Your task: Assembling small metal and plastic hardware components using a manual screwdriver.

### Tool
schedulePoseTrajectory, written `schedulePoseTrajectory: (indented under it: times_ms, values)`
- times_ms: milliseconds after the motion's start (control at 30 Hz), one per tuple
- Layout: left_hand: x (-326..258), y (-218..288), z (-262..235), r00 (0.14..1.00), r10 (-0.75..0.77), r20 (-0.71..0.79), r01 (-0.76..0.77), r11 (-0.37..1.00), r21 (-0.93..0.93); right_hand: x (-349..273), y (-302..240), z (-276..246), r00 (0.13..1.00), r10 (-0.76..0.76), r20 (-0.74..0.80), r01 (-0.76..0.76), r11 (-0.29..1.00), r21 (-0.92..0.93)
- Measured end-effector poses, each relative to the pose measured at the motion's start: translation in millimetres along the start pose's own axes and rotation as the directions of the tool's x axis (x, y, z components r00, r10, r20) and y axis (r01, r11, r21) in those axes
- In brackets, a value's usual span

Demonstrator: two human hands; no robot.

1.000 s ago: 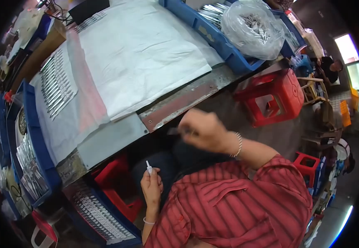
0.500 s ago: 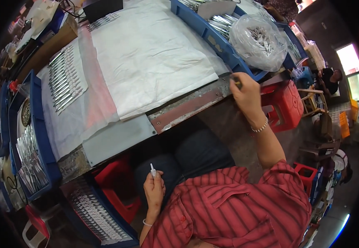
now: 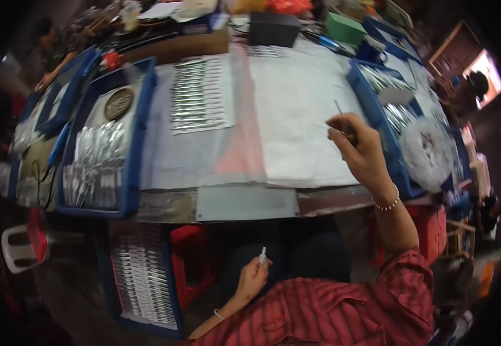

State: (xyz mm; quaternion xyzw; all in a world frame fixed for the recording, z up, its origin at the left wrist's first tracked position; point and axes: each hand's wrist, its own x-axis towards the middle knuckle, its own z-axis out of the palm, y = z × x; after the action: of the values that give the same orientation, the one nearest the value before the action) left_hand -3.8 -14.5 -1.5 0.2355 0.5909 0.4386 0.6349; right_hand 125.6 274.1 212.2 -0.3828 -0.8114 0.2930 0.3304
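Observation:
My right hand point(image 3: 361, 149) is raised over the right side of the white sheet point(image 3: 296, 115) on the table, pinching a thin metal tool point(image 3: 339, 111) that points up and away. My left hand point(image 3: 253, 277) rests low over my lap and holds a small white tube point(image 3: 262, 254) upright. Rows of slim metal pieces point(image 3: 197, 95) lie on the sheet at the left. A bead bracelet point(image 3: 388, 203) circles my right wrist.
Blue trays with metal pieces stand at the left point(image 3: 102, 155), at the right point(image 3: 384, 98) and low by my left knee point(image 3: 141, 271). A clear bag of parts point(image 3: 429, 151) sits at the right edge. Red stools point(image 3: 190, 259), a black box point(image 3: 273, 27) and a green box point(image 3: 345, 27) are nearby.
My right hand has risen from the table's front edge to over the white sheet, now with the thin tool in its fingers. My view has swung to face the table squarely. My left hand stays put.

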Motion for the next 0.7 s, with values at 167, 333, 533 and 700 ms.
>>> schedulePoseTrajectory:
  times_ms: [167, 333, 533, 700]
  values:
    - [1, -2, -3, 0.998, 0.065, -0.026, -0.065, 0.998, -0.001, 107, -5, 92, 0.967, -0.177, 0.186, 0.162, 0.983, 0.090]
    - [7, -13, -9, 0.983, 0.179, -0.023, -0.179, 0.984, 0.017, 194, -2, 187, 0.943, -0.195, 0.270, 0.170, 0.979, 0.114]
    - [11, -12, -18, 0.978, 0.208, 0.013, -0.208, 0.978, 0.021, 241, -93, 275, 0.807, -0.537, 0.245, 0.493, 0.842, 0.221]
    - [17, -5, -31, 0.991, 0.128, -0.047, -0.126, 0.991, 0.047, 284, -117, 373, 0.700, -0.567, 0.433, 0.644, 0.764, -0.041]
